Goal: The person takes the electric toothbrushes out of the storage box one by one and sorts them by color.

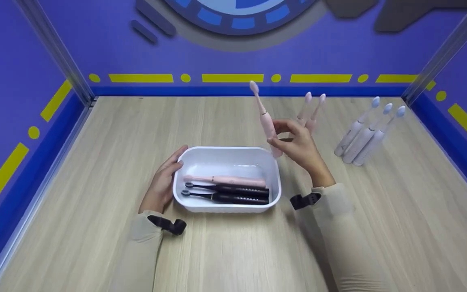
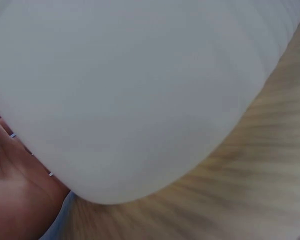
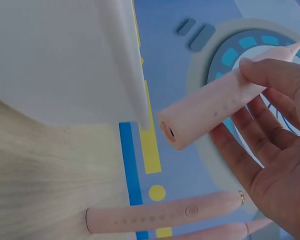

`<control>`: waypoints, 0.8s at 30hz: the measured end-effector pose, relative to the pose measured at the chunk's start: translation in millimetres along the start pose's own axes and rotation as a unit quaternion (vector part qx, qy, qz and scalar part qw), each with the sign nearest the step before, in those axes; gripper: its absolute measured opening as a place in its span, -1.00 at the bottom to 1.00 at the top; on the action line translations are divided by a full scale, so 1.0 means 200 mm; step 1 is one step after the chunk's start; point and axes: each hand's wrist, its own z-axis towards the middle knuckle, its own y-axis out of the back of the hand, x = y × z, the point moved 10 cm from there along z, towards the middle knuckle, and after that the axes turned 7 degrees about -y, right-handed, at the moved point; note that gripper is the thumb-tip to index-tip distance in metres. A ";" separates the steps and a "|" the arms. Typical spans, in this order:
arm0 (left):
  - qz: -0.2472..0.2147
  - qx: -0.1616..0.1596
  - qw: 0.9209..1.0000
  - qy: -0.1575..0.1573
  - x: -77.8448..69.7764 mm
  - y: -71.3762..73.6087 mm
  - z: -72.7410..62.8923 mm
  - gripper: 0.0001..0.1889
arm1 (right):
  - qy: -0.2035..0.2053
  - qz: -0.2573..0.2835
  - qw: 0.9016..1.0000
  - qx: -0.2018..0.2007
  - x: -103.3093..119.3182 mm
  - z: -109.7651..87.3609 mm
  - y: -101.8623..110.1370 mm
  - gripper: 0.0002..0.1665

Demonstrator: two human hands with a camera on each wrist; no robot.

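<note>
My right hand (image 1: 294, 142) pinches a pink electric toothbrush (image 1: 267, 125) by its handle, thumb against fingers. The brush is raised upright with a slight tilt, its base by the right rim of a white plastic bin (image 1: 227, 208). In the right wrist view the held toothbrush (image 3: 210, 107) shows its base end. At the bin's left side my left hand (image 1: 162, 178) holds the wall, thumb at the rim; the bin hides its fingers in the left wrist view. Inside lie a pink toothbrush (image 1: 239, 181) and two black toothbrushes (image 1: 241, 198), heads to the left.
Two pink toothbrushes (image 1: 312, 117) stand behind my right hand, partly hidden by it. Farther right, three white toothbrushes (image 1: 359, 142) with bluish heads stand close together on the wooden table (image 1: 225, 255). Blue-purple panels (image 1: 144, 61) enclose the back and sides.
</note>
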 end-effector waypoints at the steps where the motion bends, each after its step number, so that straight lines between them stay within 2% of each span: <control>1: 0.000 0.000 1.000 0.001 0.00 0.00 0.00 -0.47 | 0.000 0.005 1.000 -0.006 -0.01 0.00 0.01 -0.48; 6: 0.004 -0.003 1.000 0.005 0.01 0.01 0.00 -0.48 | -0.001 0.021 0.999 -0.027 -0.04 -0.03 0.07 -0.52; 10: -0.004 -0.004 1.000 0.006 0.01 0.01 0.00 -0.47 | -0.016 0.010 0.999 -0.042 -0.07 -0.04 0.11 -0.52; 14: -0.004 -0.003 1.000 0.006 0.01 0.01 -0.01 -0.47 | -0.028 0.027 0.997 -0.060 -0.11 -0.05 0.14 -0.52; 24: 0.000 -0.005 1.000 0.005 0.01 0.01 0.01 -0.47 | -0.025 0.043 0.994 -0.102 -0.14 -0.08 0.19 -0.52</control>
